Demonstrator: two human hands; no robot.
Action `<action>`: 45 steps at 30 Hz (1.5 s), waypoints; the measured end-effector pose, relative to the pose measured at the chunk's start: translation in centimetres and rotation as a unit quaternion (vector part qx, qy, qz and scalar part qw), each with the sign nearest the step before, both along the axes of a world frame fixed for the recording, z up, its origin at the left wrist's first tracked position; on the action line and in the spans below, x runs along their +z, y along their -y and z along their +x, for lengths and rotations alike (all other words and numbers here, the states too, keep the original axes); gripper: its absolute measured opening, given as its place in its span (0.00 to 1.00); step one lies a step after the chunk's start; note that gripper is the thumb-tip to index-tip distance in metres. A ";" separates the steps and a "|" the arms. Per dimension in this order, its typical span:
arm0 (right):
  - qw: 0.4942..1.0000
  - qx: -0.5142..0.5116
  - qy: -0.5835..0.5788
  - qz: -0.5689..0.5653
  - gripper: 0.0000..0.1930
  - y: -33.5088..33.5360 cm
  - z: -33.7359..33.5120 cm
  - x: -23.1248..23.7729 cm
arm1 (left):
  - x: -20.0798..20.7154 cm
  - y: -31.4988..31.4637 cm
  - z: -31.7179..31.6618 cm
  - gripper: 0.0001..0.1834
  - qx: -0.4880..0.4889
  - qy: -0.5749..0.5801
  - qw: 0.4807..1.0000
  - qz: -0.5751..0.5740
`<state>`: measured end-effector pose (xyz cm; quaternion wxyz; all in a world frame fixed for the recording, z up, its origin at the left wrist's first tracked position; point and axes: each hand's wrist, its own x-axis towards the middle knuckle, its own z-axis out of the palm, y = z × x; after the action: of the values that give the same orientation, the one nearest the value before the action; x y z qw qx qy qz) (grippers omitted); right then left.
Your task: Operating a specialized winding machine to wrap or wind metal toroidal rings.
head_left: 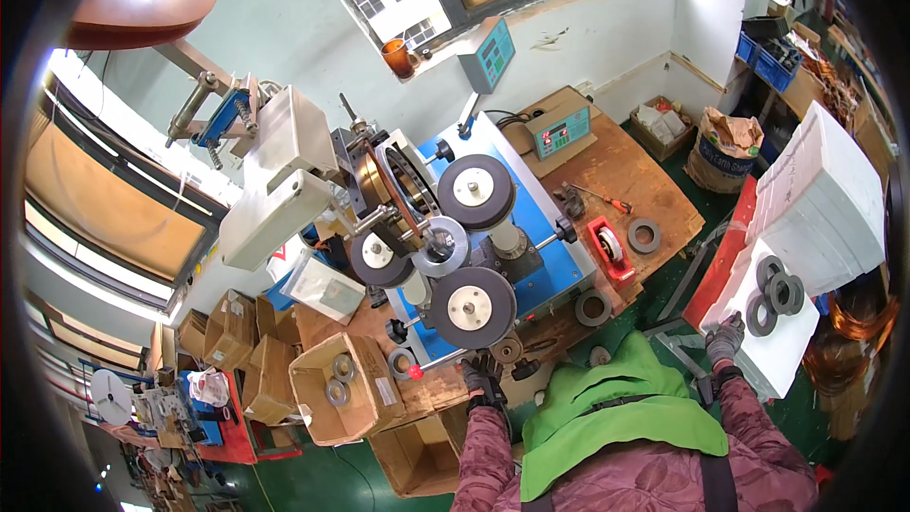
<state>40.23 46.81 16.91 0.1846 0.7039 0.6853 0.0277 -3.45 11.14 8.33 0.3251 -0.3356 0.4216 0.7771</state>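
My left hand [482, 377], in a dark glove, is at the near edge of a blue-based winding machine [545, 270] with its fingers apart, holding nothing I can see. Close by are a red knob [415, 373] and a small round metal part [508, 351]. A grey ring core [443, 246] sits among three black rollers, the nearest being a large roller [467, 307]. Over at the right, my gloved right hand [725, 339] touches the edge of a white foam slab [782, 351], fingers extended. Several dark ring cores [781, 293] lie on that slab beside the hand.
On the wooden table [630, 171] are a control box [562, 133], a red tape dispenser [610, 248], a screwdriver [607, 199] and loose rings [644, 236]. A cardboard box [346, 389] with rings stands left. White foam boxes [823, 199] rise at right.
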 end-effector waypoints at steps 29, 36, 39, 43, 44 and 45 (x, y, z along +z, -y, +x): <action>0.919 0.278 -0.280 -0.016 0.27 -2.2 -11.6 9.8 | -3.8 1.8 0.1 0.45 -0.206 -0.220 0.953 -0.032; 0.748 0.484 -0.453 -0.025 0.18 -1.6 -28.5 15.5 | 1.4 2.7 0.5 0.34 0.121 0.015 0.982 0.144; 0.719 0.434 -0.504 -0.201 0.13 1.3 -34.1 17.9 | 4.4 6.6 -0.4 0.25 0.142 -0.107 0.984 0.017; 0.623 0.322 -0.602 -0.381 0.15 3.9 -39.7 19.9 | 17.8 3.5 -1.4 0.19 0.062 -0.522 0.766 -0.369; 0.613 0.254 -0.593 -0.456 0.16 5.1 -41.1 20.9 | 19.8 3.4 -1.2 0.19 0.073 -0.521 0.763 -0.376; 0.612 0.259 -0.593 -0.455 0.16 5.4 -42.1 20.0 | 20.7 3.0 -1.4 0.21 -0.096 -0.636 0.586 -0.492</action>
<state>-1.89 41.37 36.91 0.0197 0.1855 0.7238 -0.6643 -4.89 8.12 29.07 -0.1680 0.1783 0.8689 0.4300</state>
